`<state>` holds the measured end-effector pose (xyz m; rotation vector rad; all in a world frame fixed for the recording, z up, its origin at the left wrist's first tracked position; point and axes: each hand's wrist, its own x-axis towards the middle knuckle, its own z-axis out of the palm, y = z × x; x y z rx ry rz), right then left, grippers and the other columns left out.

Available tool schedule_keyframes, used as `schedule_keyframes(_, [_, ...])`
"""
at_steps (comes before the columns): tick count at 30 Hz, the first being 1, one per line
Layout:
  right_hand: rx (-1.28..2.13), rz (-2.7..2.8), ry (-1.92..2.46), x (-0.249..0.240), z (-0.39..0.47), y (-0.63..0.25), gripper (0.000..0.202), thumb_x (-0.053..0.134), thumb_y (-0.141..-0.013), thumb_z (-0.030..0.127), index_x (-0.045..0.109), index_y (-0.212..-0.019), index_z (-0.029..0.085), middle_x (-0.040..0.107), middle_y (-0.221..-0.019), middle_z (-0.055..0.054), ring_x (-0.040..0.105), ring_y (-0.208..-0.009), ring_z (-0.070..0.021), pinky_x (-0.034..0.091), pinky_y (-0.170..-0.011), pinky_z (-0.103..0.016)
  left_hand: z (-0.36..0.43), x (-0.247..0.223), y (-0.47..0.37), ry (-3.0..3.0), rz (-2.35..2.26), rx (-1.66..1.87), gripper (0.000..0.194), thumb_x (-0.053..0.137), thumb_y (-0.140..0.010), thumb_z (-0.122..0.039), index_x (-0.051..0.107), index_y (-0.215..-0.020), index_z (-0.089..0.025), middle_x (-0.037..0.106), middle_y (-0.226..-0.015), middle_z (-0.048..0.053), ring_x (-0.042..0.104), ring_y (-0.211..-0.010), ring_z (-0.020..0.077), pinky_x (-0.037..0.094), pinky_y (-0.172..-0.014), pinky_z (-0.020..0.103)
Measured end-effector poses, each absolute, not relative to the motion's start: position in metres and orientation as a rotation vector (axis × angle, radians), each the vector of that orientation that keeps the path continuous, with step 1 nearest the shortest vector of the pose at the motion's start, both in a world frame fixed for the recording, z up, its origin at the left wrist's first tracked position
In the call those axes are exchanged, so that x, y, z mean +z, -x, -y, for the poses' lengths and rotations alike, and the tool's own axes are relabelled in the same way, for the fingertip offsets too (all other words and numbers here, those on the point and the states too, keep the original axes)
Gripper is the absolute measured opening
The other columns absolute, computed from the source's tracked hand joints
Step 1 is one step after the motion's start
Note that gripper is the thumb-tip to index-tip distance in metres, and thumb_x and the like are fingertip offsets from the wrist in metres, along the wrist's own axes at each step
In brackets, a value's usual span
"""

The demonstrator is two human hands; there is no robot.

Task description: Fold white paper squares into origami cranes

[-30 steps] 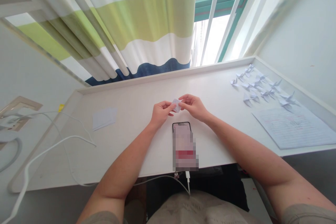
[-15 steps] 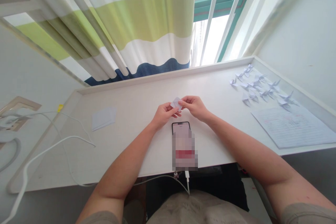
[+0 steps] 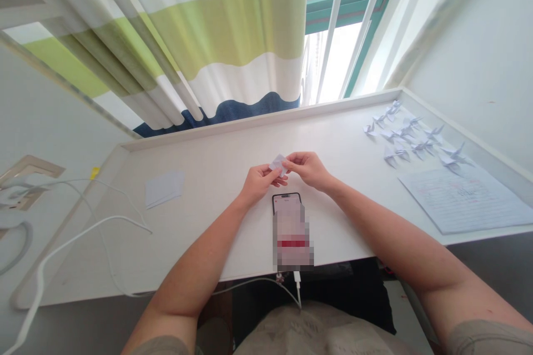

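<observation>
A small folded white paper [image 3: 277,163] is held up between both hands, above the middle of the white table [image 3: 208,233]. My left hand [image 3: 259,182] grips its lower left side, thumb on top and fingers beneath. From the right, my right hand [image 3: 310,169] pinches the paper's right edge between thumb and fingers. The fine folds are too small to make out. Just below the hands lies a phone [image 3: 287,227] with a partly blurred screen and a white cable plugged into its near end.
Several folded paper cranes [image 3: 403,133] stand at the back right. A written sheet [image 3: 466,199] lies in front of them. Flat white papers [image 3: 164,188] rest on the left. White cables [image 3: 95,222] cross the left edge, and a curtain [image 3: 233,28] hangs behind.
Both hands still hold the folded paper in nearly the same place. The paper has shifted very slightly to the left.
</observation>
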<state>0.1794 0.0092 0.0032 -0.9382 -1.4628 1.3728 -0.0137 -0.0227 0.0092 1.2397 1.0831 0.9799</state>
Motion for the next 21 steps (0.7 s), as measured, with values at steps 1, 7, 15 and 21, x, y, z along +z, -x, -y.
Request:
schedule_keyframes(1, [1.369, 1.472, 0.935, 0.0029, -0.0094, -0.1794, 0.054, 0.087, -0.074, 0.071, 0.079, -0.083, 0.018, 0.080, -0.081, -0.007, 0.071, -0.074, -0.0191, 0.060, -0.075, -0.036, 0.0228, 0.0094, 0.0140, -1.233, -1.086, 0.979, 0.054, 0.087, -0.079, -0.063, 0.080, -0.094, -0.012, 0.083, -0.090, 0.016, 0.080, -0.075, 0.0249, 0.060, -0.070, 0.034])
schedule_keyframes(7, [1.347, 1.411, 0.911, 0.0004, -0.0091, -0.1768, 0.054, 0.090, -0.073, 0.067, 0.076, -0.095, 0.020, 0.081, -0.084, -0.006, 0.072, -0.075, -0.0193, 0.060, -0.077, -0.039, 0.0231, 0.0115, 0.0151, -1.214, -1.090, 0.989, 0.053, 0.090, -0.077, -0.062, 0.079, -0.093, -0.012, 0.083, -0.087, 0.014, 0.080, -0.076, 0.0247, 0.061, -0.073, 0.036])
schedule_keyframes(15, [1.375, 1.374, 0.889, -0.0005, -0.0097, -0.1777, 0.051, 0.091, -0.075, 0.061, 0.072, -0.101, 0.021, 0.081, -0.085, -0.005, 0.075, -0.078, -0.0218, 0.061, -0.080, -0.042, 0.0237, 0.0117, 0.0147, -1.251, -1.057, 0.959, 0.048, 0.089, -0.080, -0.056, 0.080, -0.098, -0.013, 0.084, -0.088, 0.014, 0.081, -0.082, 0.0252, 0.062, -0.079, 0.037])
schedule_keyframes(21, [1.337, 1.373, 0.897, -0.0011, -0.0097, -0.1774, 0.045, 0.089, -0.077, 0.058, 0.072, -0.098, 0.022, 0.080, -0.085, -0.005, 0.075, -0.078, -0.0222, 0.061, -0.079, -0.042, 0.0237, 0.0115, 0.0144, -1.189, -1.028, 0.934, 0.045, 0.092, -0.078, -0.051, 0.079, -0.099, -0.014, 0.083, -0.089, 0.012, 0.080, -0.083, 0.0231, 0.062, -0.085, 0.038])
